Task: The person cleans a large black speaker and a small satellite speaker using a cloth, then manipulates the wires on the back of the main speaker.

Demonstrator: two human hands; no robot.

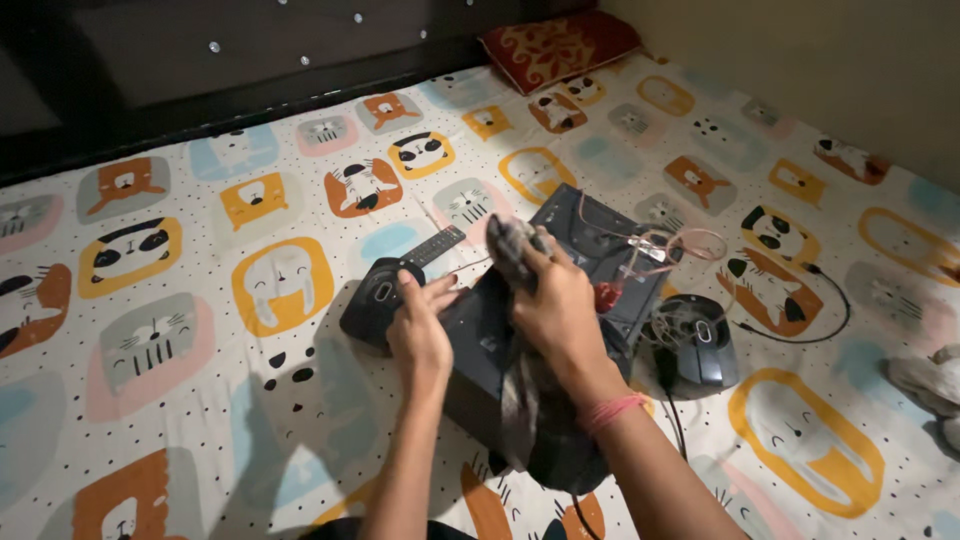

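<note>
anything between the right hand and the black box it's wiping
Yes: a dark grey cloth lies under the right hand, between its palm and the black box. The left hand rests directly on the box's side.

Bedroom in a home. I sit at a bed whose sheet (pixel 200 400), printed with cartoon animal faces in orange, yellow, grey and blue squares, fills the view. Dark padded headboard (pixel 200 50) with small shiny studs, far left. Red patterned pillow (pixel 555 45), far side. Plain beige wall (pixel 850 70), far right.
</note>
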